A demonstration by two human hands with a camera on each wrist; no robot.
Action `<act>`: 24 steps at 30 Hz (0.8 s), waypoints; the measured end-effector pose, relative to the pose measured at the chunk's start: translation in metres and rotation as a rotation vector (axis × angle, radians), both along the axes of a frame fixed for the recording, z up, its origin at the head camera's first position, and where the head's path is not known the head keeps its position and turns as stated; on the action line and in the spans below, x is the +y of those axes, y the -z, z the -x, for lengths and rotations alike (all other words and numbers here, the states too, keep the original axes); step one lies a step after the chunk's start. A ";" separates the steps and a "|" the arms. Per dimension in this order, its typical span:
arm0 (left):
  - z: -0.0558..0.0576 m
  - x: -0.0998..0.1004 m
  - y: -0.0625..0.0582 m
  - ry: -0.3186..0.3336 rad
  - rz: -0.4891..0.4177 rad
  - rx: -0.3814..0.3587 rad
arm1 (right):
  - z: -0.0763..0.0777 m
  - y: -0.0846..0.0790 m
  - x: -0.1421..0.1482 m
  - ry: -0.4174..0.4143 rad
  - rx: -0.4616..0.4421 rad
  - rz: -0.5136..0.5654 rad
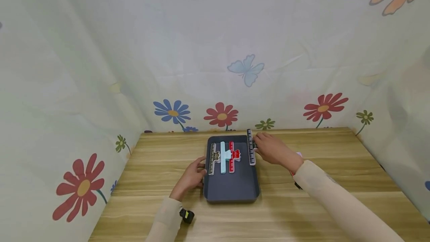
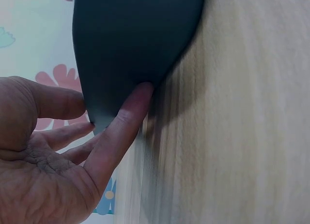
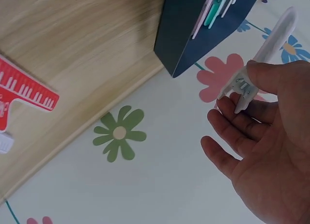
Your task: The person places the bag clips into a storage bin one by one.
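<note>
Right hand (image 1: 273,149) pinches dark piano-key clip (image 1: 251,150) by its handle side at the tray (image 1: 231,191) rim, between 1 and 2 o'clock; left hand (image 1: 193,175), fingers loosely extended, touches the wall at 9. Risk: a slack pinch could let the long bar twist, catch the rim or knock the red clip (image 1: 231,164) inside. Tray smooth, round-cornered; clips apparently hard plastic, roughly T-shaped.

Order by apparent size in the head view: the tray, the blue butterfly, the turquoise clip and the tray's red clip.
1. tray
2. blue butterfly
3. turquoise clip and red clip, too alike to rank
</note>
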State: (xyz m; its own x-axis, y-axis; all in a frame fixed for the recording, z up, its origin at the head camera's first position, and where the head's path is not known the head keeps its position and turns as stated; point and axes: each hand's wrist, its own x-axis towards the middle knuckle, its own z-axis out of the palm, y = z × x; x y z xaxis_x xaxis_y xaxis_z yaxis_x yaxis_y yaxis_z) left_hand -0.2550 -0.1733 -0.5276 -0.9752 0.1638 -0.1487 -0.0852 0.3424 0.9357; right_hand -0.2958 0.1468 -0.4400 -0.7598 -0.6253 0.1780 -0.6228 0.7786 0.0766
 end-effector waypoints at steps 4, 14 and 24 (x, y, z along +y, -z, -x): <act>0.000 0.000 -0.002 -0.003 -0.002 0.002 | 0.000 -0.004 -0.012 0.010 -0.024 -0.026; 0.001 0.001 -0.003 -0.007 0.005 0.005 | -0.010 -0.008 -0.051 -0.018 -0.013 -0.092; 0.001 0.000 0.000 0.008 -0.002 -0.004 | -0.016 -0.002 -0.082 -0.025 -0.062 -0.092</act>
